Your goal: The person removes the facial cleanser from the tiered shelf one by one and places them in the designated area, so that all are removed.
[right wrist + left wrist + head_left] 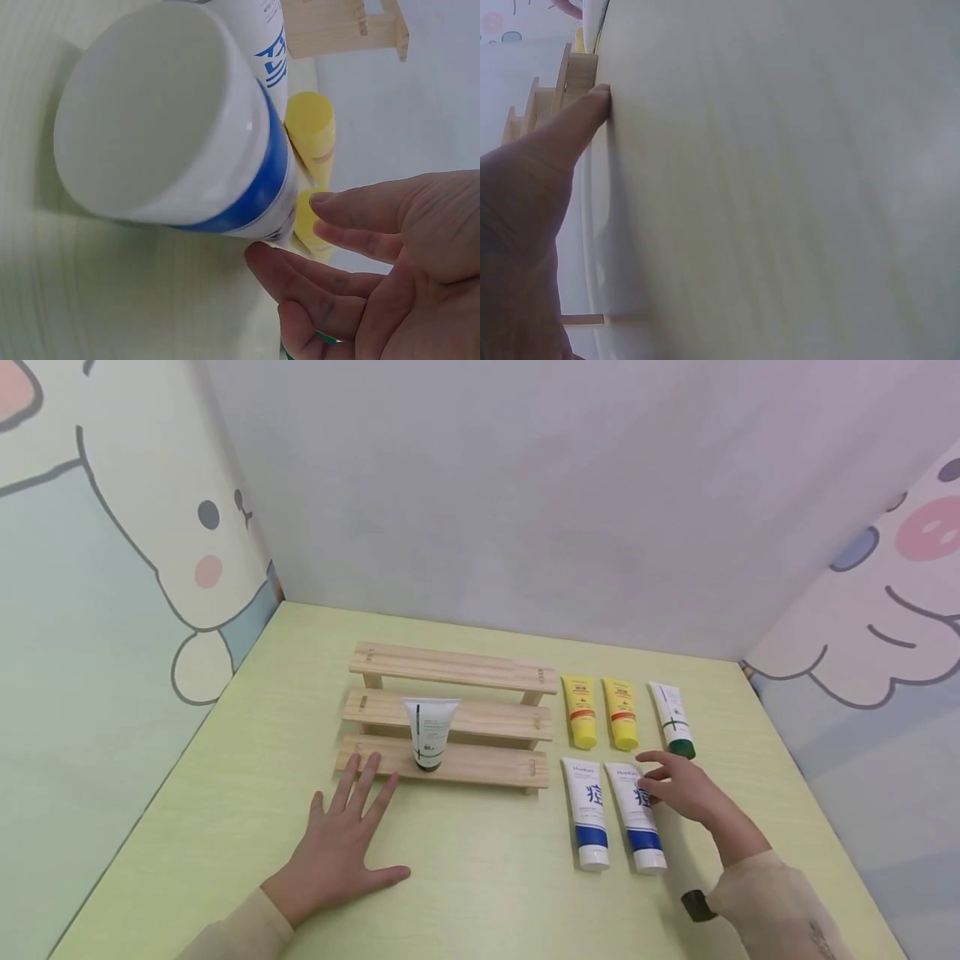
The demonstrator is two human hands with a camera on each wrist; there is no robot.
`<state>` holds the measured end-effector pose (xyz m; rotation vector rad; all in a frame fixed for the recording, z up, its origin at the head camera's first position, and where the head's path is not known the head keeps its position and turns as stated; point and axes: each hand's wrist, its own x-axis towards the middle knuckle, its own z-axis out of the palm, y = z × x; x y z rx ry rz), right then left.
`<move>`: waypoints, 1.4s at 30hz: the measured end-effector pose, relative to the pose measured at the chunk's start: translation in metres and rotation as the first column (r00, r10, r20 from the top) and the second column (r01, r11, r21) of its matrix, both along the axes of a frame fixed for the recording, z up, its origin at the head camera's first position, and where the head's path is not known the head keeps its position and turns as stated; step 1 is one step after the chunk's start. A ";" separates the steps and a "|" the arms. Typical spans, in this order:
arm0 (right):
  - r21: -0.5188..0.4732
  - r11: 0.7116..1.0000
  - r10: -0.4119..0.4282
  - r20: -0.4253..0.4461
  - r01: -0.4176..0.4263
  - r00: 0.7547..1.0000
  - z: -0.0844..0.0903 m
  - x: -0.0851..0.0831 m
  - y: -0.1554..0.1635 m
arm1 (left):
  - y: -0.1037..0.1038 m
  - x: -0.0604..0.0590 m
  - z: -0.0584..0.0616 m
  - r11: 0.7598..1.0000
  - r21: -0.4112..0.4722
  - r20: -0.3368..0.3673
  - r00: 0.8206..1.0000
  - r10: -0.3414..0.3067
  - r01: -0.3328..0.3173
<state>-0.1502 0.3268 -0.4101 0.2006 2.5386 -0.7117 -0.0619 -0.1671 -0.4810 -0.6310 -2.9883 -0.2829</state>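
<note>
My right hand (684,789) hovers at the upper right side of a white tube with a blue band (636,814), its fingers bent and apart with nothing between them. In the right wrist view that tube's white cap (142,112) looms large beside the fingers (330,300). My left hand (337,852) is spread on the table, fingertips at the lowest step of a wooden three-step rack (480,768). A white tube with a dark green cap (431,731) stands upright on that step, right of the left fingers.
A second white-and-blue tube (585,810) lies left of the first. Behind them lie two yellow tubes, one left (580,710) and one right (621,712), and a white tube with a green cap (672,718). Walls (495,510) enclose the table's back and sides.
</note>
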 end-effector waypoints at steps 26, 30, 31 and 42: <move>-0.428 0.714 -0.152 -0.867 -0.554 0.474 0.049 0.021 -0.045 | -0.001 0.003 0.001 1.000 0.006 0.003 1.000 0.006 -0.006; -0.417 0.669 -0.113 -0.875 -0.615 0.470 0.048 0.012 -0.068 | -0.001 0.003 0.001 1.000 0.014 -0.008 1.000 0.007 -0.007; -0.391 0.691 -0.080 -0.878 -0.608 0.473 0.048 0.010 -0.076 | -0.001 0.003 0.000 1.000 0.019 -0.021 1.000 0.005 -0.005; -0.198 0.666 0.228 -0.864 -0.719 0.448 0.050 -0.013 -0.183 | 0.003 0.003 0.001 1.000 0.029 -0.003 1.000 0.008 -0.008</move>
